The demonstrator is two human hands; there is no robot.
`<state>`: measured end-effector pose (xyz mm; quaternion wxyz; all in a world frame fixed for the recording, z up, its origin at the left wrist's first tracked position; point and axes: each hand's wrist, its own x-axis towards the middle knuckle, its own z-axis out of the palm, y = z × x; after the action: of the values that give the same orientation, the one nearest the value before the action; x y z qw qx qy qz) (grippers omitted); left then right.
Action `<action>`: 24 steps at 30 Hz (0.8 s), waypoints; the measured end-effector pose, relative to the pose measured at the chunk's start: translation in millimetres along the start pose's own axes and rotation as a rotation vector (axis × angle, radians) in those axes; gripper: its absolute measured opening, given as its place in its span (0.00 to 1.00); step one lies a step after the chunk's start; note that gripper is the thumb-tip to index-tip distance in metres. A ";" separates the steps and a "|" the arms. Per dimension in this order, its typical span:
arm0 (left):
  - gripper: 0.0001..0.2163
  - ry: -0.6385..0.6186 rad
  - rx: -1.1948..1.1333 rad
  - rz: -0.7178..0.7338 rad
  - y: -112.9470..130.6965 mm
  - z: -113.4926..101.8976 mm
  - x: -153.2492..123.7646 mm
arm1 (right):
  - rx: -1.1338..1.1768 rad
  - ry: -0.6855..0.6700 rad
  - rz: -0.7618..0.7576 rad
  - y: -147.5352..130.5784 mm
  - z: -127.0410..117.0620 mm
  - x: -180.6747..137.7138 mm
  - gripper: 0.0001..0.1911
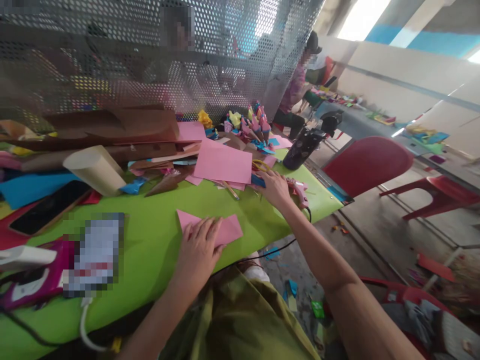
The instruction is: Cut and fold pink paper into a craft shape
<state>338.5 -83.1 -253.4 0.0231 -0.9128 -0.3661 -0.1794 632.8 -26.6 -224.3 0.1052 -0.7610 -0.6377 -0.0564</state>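
Note:
My left hand lies over a folded sheet of pink paper on the green tabletop, fingers laid out flat and pressing it down. Farther right, my right hand reaches across the table with its fingers curled at a small blue object, whose kind I cannot make out. Beside that hand lies a pink glue gun with a black cord. A stack of pink sheets sits just left of the right hand, with a pencil by its near edge.
A dark bottle stands near the table's right edge. Folded paper flowers, brown paper and a cream paper roll line the back. Phones lie left. A perforated metal screen rises behind; people sit beyond, near a red chair.

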 end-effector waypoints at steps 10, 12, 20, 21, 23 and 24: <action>0.21 0.161 -0.042 0.049 -5.0 -11.4 -4.1 | 0.091 0.120 0.207 29.5 -19.9 -36.0 0.19; 0.15 0.180 -0.039 0.065 -4.1 -15.0 -5.6 | 0.210 0.203 0.261 43.5 -19.0 -50.1 0.19; 0.13 0.166 -0.061 0.105 -1.2 -28.8 -6.6 | 1.258 0.176 0.391 60.6 -16.3 -109.0 0.23; 0.13 0.151 -0.069 0.102 -0.7 -30.1 -6.9 | 1.343 0.139 0.386 56.4 -17.3 -116.2 0.25; 0.14 0.118 -0.079 0.089 0.5 -32.6 -7.7 | 1.431 0.028 0.359 47.0 -19.9 -129.5 0.28; 0.13 0.099 -0.082 0.082 1.1 -33.7 -8.1 | 1.431 -0.033 0.343 42.7 -21.1 -135.4 0.28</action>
<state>323.4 -95.1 -224.6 0.0111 -0.9172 -0.3191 -0.2383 651.3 -168.3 -237.4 0.5737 -0.5960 -0.3920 0.4025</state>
